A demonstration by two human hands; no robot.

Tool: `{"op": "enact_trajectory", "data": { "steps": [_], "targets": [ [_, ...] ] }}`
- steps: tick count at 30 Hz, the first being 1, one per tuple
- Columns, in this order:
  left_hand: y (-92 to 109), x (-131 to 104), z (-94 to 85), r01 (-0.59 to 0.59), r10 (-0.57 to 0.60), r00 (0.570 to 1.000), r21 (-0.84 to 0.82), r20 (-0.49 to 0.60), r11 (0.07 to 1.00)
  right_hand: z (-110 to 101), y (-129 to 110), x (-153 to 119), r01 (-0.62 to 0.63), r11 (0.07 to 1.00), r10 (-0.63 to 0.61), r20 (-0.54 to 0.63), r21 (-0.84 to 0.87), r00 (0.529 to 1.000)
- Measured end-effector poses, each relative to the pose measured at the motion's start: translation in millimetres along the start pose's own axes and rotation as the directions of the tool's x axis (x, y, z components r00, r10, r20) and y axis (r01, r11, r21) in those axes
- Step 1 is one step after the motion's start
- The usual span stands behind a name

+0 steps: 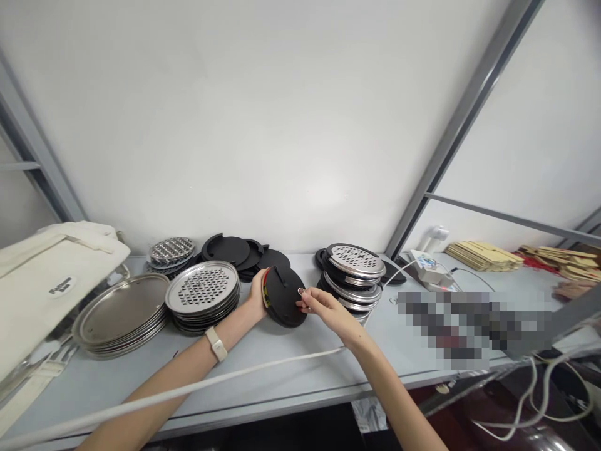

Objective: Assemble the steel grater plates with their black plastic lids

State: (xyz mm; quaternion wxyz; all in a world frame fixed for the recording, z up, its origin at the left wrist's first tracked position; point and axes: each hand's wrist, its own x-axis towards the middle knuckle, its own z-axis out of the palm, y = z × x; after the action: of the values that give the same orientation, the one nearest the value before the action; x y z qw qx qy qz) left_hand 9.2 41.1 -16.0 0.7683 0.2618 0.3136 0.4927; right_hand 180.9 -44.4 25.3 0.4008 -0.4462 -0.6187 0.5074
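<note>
My left hand (257,295), with a pale watch on the wrist, grips a round black disc (282,304) by its left edge and holds it tilted above the table. A coloured strip shows along the disc's edge by those fingers. At the disc's right side my right hand (326,307) is closed in a pinch on a small shiny ring-like piece (301,291), whose exact kind I cannot make out. Behind the disc lie several black round bases (230,250). Left of it stands a stack of round metal grater plates (203,289); another stack of grater plates (357,260) with black parts stands to the right.
Plain metal discs (124,310) are stacked at left beside a cream bag (56,275). A white cable (201,385) crosses in front of my arms. A power strip (429,269), wooden pieces (483,255) and another person's hand (575,289) are at right.
</note>
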Motion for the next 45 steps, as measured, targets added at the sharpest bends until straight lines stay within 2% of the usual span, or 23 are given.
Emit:
{"op": "enact_trajectory", "data": {
  "steps": [5, 9, 13, 15, 19, 23, 26, 29, 33, 36, 40, 45],
  "targets": [
    [1.7, -4.4, 5.0, -0.019, 0.020, 1.000, 0.293, -0.001, 0.956, -17.4, 1.4, -1.7, -0.034, 0.992, 0.036, 0.015, -0.119, 0.999],
    [-7.0, -2.4, 2.0, -0.112, 0.152, 0.988, 0.567, -0.023, 0.816, -22.8, 5.6, -1.1, -0.041, 0.984, 0.048, 0.041, -0.171, 0.998],
    [-8.1, -2.4, -1.9, -0.228, 0.321, 0.946, 0.798, 0.046, 0.558, -22.2, 10.2, 1.6, -0.003, 0.961, 0.005, 0.007, -0.277, 1.000],
    [-5.2, -5.3, -2.5, -0.267, 0.360, 0.926, 0.874, 0.115, 0.407, -22.6, 10.4, 2.4, 0.003, 0.936, -0.008, -0.013, -0.351, 1.000],
    [2.0, -13.3, -2.5, -0.307, 0.327, 0.911, 0.942, 0.251, 0.135, -26.2, 8.4, 2.2, -0.010, 0.876, -0.016, -0.050, -0.481, 0.999],
    [5.0, -17.3, -1.4, -0.328, 0.279, 0.897, 0.939, 0.343, -0.102, -28.0, 10.1, 2.4, -0.029, 0.823, -0.018, -0.078, -0.567, 0.997],
    [4.2, -17.6, -0.4, -0.324, 0.286, 0.875, 0.912, 0.390, -0.251, -25.1, 13.3, 3.4, -0.070, 0.775, 0.024, -0.081, -0.628, 0.996],
    [2.6, -16.7, -0.4, -0.320, 0.294, 0.852, 0.876, 0.433, -0.361, -19.8, 15.7, 4.6, -0.091, 0.708, 0.042, -0.086, -0.701, 0.995],
    [-0.8, -15.7, 0.2, -0.323, 0.293, 0.829, 0.836, 0.476, -0.443, -14.6, 17.0, 4.8, -0.072, 0.651, -0.005, -0.099, -0.756, 0.995],
    [-4.2, -17.5, 2.9, -0.366, 0.267, 0.810, 0.806, 0.522, -0.466, -13.3, 16.1, 3.6, -0.060, 0.656, 0.008, -0.072, -0.752, 0.997],
    [-6.2, -20.8, 4.9, -0.441, 0.209, 0.790, 0.770, 0.577, -0.460, -12.5, 12.7, 2.1, -0.076, 0.694, 0.083, -0.026, -0.716, 0.996],
    [-0.7, -17.0, -0.6, -0.518, 0.156, 0.772, 0.753, 0.616, -0.406, -12.3, 11.0, 1.5, -0.061, 0.697, 0.082, -0.006, -0.715, 0.997]
  ]
}}
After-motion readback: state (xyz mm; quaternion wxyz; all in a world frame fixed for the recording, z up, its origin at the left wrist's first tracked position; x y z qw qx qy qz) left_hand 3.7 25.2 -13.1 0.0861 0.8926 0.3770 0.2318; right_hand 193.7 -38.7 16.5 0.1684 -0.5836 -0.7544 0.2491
